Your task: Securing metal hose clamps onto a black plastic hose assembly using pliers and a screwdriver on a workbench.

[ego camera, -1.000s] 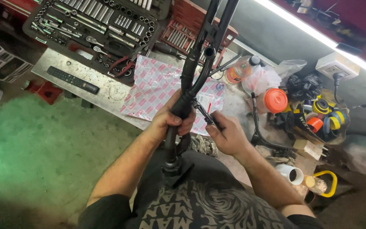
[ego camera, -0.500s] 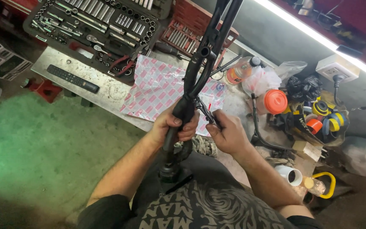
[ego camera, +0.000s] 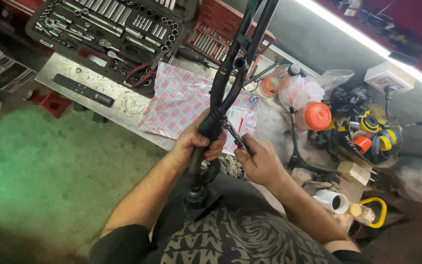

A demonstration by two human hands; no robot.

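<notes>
A black tubular frame part (ego camera: 229,78) stands nearly upright in front of me, its lower end near my lap and its two thin tubes leaving the top of the view. My left hand (ego camera: 197,142) is wrapped around its thick lower tube. My right hand (ego camera: 260,161) grips a small dark metal tool (ego camera: 234,134) whose tip meets the tube just beside my left fingers. Both forearms reach up from the bottom of the view.
A pink patterned plastic sheet (ego camera: 186,98) lies on the metal bench (ego camera: 94,80). Behind it sit an open socket set case (ego camera: 108,34), a red tool case (ego camera: 216,34) and a black remote (ego camera: 84,90). Tape rolls (ego camera: 379,134), an orange lid (ego camera: 317,116) and a white cup (ego camera: 332,200) crowd the right. Green floor lies at left.
My hands and the black frame part have shifted slightly. The grip of both hands is the same.
</notes>
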